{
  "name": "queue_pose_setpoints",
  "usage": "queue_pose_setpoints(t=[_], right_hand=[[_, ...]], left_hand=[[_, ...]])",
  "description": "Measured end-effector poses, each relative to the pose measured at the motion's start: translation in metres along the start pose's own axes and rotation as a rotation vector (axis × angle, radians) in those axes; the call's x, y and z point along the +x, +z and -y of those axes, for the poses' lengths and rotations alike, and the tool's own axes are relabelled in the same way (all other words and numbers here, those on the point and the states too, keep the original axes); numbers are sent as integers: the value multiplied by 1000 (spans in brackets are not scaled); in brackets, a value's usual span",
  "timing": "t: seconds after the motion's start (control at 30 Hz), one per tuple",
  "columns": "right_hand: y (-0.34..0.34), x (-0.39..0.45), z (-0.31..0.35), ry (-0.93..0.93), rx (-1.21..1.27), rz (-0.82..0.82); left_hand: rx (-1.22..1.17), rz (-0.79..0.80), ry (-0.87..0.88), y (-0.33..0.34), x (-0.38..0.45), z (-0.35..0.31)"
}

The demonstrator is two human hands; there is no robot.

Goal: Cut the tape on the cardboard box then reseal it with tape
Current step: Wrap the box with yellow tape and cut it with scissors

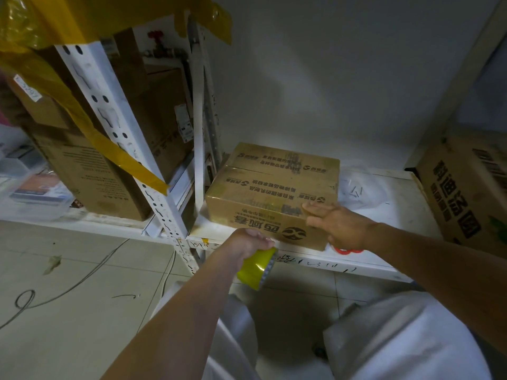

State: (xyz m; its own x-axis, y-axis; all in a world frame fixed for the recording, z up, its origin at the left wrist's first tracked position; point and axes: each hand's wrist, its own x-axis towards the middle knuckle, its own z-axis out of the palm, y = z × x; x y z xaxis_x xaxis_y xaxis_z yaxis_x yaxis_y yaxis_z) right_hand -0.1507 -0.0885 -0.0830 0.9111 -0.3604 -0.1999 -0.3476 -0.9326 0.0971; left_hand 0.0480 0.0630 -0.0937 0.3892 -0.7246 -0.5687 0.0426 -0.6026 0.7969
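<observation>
A roll of yellow tape point(258, 267) is held in the curled grip of the left hand point(248, 242), just below the shelf point(395, 215) edge. Above and right of that grip, the cardboard box point(274, 193) is set on the shelf. Its near top edge is touched by the straight, relaxed fingers of the right hand point(340, 226), which holds nothing.

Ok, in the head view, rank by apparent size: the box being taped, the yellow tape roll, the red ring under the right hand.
1. Cardboard box, largest.
2. Yellow tape roll, gripped by the left hand, nearer the camera.
3. Red ring, smallest, though the right hand partly hides it.
</observation>
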Motion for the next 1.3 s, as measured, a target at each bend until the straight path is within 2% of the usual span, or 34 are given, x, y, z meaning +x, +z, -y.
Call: queue_pose_setpoints(t=[0.33, 0.4, 0.47, 0.57, 0.7, 0.77, 1.0, 1.1, 1.3], right_hand=[[6, -5, -11, -104, 23, -88], [-3, -4, -11, -102, 15, -74], [-9, -2, -2, -78, 53, -132], [-16, 7, 33, 63, 287, -276], [-23, 29, 67, 221, 798, -174], [-26, 36, 70, 261, 872, -188], [-37, 47, 75, 374, 816, -178], [-40, 49, 79, 361, 762, -176], [-44, 54, 78, 418, 749, -299]], left_hand=[[22, 83, 44, -1, -5, -6], [-2, 86, 75, -3, -4, -6], [-58, 86, 95, -2, -2, -5], [-115, 84, 110, 4, -1, -6], [-129, 93, 112, 8, 2, -4], [-135, 84, 109, 5, 5, -2], [-137, 109, 133, 3, 7, -3], [-157, 119, 135, 3, 4, -5], [-219, 191, 109, -1, 3, -1]])
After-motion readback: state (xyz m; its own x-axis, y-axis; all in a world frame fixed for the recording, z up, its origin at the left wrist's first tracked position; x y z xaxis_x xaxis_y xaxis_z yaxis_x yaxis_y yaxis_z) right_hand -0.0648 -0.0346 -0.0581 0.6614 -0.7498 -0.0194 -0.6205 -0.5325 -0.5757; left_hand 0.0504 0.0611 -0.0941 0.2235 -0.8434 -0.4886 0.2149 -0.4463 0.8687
